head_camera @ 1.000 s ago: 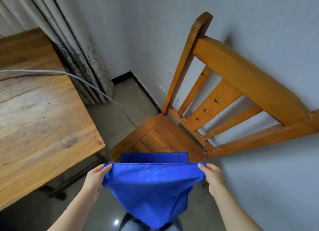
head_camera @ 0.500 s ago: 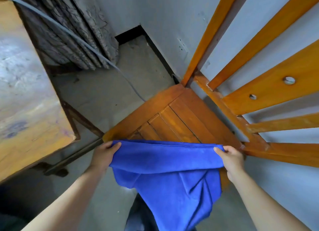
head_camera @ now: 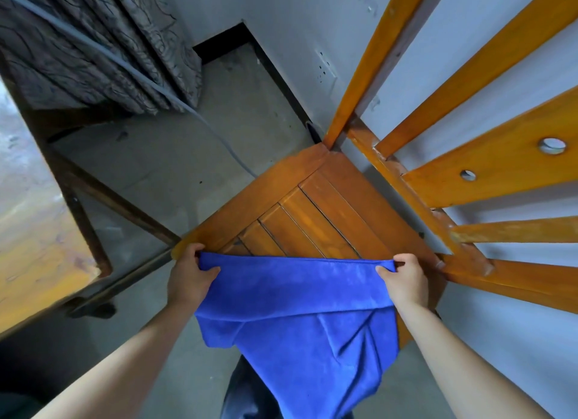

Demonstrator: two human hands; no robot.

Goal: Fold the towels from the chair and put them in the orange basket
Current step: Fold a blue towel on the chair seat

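- The chair (head_camera: 328, 205) fills your view, slatted seat bare past the cloth. It looks like your folding surface. Lay the towel flat on it and square it to the seat's edges before you crease.
- The table (head_camera: 34, 231) sits off your left elbow. Its corner is close to the seat's near-left corner, so swing the cloth away from it.
- The curtain (head_camera: 109, 43) hangs beyond the table, well clear of your work.
- The blue towel (head_camera: 297, 309) is stretched between your hands. Its top hem runs taut across the seat from the near-left corner towards the corner under the backrest. The rest droops off the seat's near edge towards your legs, with a layer already doubled over. Lift it so the hanging part doesn't drag, and match the corners.
- Your left hand (head_camera: 187, 277) has its fingers curled tight on the towel's left corner, thumb on top.
- Your right hand (head_camera: 406, 281) pinches the right corner, fingers clamped and thumb pressing the hem. Hold equal tension on both sides.
- A grey cable (head_camera: 125, 71) slants down past the curtain towards the seat's left edge. Don't snag it.
- The orange basket isn't in sight, so you'll have to turn to find it.
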